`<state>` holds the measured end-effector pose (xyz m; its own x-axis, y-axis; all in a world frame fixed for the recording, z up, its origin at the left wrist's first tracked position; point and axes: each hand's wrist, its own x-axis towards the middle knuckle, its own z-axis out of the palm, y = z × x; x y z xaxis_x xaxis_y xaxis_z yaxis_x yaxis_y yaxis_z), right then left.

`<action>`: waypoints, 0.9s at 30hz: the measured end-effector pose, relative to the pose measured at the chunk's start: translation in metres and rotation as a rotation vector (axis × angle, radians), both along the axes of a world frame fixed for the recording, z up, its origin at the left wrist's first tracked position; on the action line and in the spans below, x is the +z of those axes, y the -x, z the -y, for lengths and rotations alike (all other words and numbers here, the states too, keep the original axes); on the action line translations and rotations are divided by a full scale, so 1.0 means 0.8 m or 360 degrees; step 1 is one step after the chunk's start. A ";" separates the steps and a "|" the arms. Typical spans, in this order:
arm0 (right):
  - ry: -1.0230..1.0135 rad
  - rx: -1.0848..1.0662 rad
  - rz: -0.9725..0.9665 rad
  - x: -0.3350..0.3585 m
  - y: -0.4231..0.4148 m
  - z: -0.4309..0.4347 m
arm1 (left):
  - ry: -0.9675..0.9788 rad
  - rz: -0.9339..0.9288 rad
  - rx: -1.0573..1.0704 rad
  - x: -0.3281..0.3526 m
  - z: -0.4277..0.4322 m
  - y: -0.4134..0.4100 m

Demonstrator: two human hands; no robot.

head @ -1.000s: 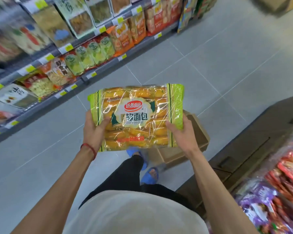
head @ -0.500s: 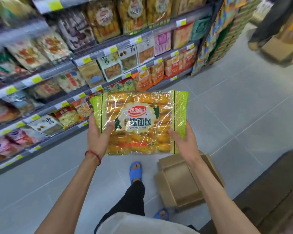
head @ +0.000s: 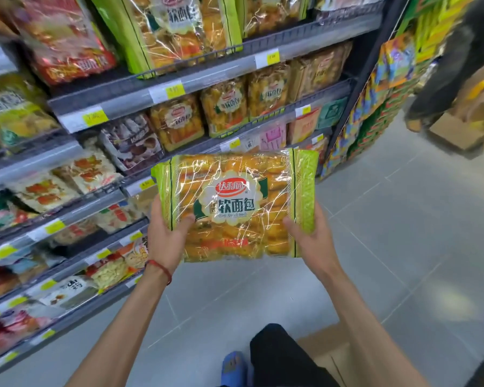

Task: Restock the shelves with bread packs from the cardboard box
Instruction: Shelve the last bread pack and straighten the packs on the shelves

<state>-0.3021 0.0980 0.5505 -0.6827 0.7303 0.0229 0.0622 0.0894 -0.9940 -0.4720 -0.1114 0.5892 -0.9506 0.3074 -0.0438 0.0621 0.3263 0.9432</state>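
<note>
I hold one bread pack (head: 236, 203), clear film with green side bands and golden rolls inside, flat and face up in front of me. My left hand (head: 165, 237) grips its lower left edge, thumb on top. My right hand (head: 309, 241) grips its lower right edge. The shelves (head: 179, 79) rise to the left and ahead, and matching bread packs (head: 225, 106) stand in a row on a middle shelf just beyond the held pack. The cardboard box (head: 329, 354) lies on the floor behind my right leg, mostly hidden.
Taller green-banded packs (head: 176, 26) fill the upper shelf. Lower shelves carry other snack bags (head: 67, 177). A hanging display rack (head: 386, 88) ends the shelving on the right. Another person's legs (head: 444, 68) and more boxes (head: 464, 129) are at the far right on the grey tiled floor.
My view has tilted up towards the shelves, and the pack has risen with both hands and come closer to the middle shelf. The cardboard box has dropped to the bottom of the view.
</note>
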 end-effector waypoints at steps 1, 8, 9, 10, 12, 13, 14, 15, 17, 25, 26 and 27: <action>-0.0014 0.0007 -0.0011 0.003 0.015 -0.015 | -0.0012 0.0013 0.0010 0.005 -0.014 0.014; -0.0070 -0.0013 0.0043 0.020 0.127 -0.155 | -0.0023 -0.0088 0.0036 0.036 -0.139 0.108; -0.0090 -0.0010 0.0066 0.022 0.144 -0.178 | -0.0042 -0.0108 0.0045 0.041 -0.159 0.120; -0.0111 0.0004 0.0068 0.027 0.159 -0.200 | -0.0053 -0.0130 0.0059 0.047 -0.180 0.132; -0.0140 0.0019 0.0057 0.041 0.185 -0.244 | -0.0042 -0.0155 0.0108 0.061 -0.226 0.152; -0.0155 0.0022 0.0054 0.045 0.197 -0.267 | -0.0029 -0.0175 0.0136 0.068 -0.247 0.161; -0.0162 0.0035 0.0056 0.050 0.208 -0.290 | -0.0031 -0.0201 0.0160 0.076 -0.270 0.169; -0.0185 0.0043 0.0052 0.057 0.220 -0.312 | -0.0041 -0.0232 0.0189 0.083 -0.293 0.177; -0.0203 0.0068 0.0016 0.069 0.247 -0.360 | -0.0058 -0.0285 0.0230 0.096 -0.335 0.193; -0.0350 0.0149 -0.0141 0.135 0.355 -0.514 | -0.0096 -0.0453 0.0382 0.146 -0.482 0.262; -0.0379 0.0156 -0.0152 0.141 0.371 -0.532 | -0.0115 -0.0468 0.0410 0.151 -0.499 0.271; -0.0388 0.0176 -0.0153 0.152 0.386 -0.547 | -0.0137 -0.0475 0.0435 0.156 -0.515 0.281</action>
<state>-0.6108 0.5355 0.6722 -0.7440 0.6165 0.2575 -0.0550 0.3276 -0.9432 -0.6967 0.3008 0.7139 -0.9648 0.0324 0.2610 0.2590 0.2897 0.9214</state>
